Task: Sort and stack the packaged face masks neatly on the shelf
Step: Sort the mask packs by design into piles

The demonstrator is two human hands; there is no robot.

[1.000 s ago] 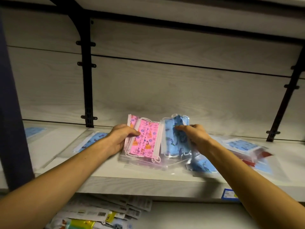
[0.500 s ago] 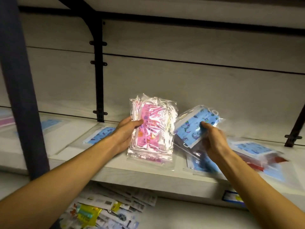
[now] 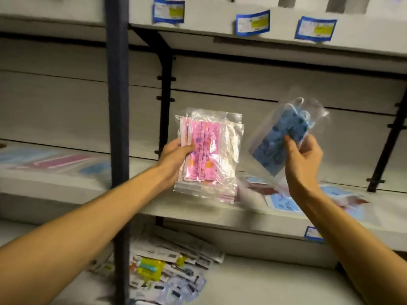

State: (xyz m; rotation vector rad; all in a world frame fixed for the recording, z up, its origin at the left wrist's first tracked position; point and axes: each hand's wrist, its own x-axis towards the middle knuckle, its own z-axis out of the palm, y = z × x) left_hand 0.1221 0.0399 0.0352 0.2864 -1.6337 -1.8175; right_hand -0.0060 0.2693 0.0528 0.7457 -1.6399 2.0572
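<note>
My left hand (image 3: 175, 158) grips a stack of clear packets of pink patterned masks (image 3: 209, 150), held upright above the shelf (image 3: 198, 210). My right hand (image 3: 305, 160) pinches a clear packet of blue patterned masks (image 3: 278, 139), tilted and raised to the right of the pink stack. More blue and red mask packets (image 3: 284, 200) lie loose on the shelf below my right hand. Blurred pink and blue packets (image 3: 50, 161) lie on the shelf section to the left.
A dark upright post (image 3: 117, 128) stands left of my left arm, and black brackets (image 3: 165, 95) run up the back wall. The lower shelf holds a heap of small carded packets (image 3: 167, 274). The shelf above carries blue-edged price labels (image 3: 253, 22).
Both hands have lifted their packets off the shelf and raised them higher. The blue packet has tilted up and moved right, away from the pink stack. The camera has turned upward.
</note>
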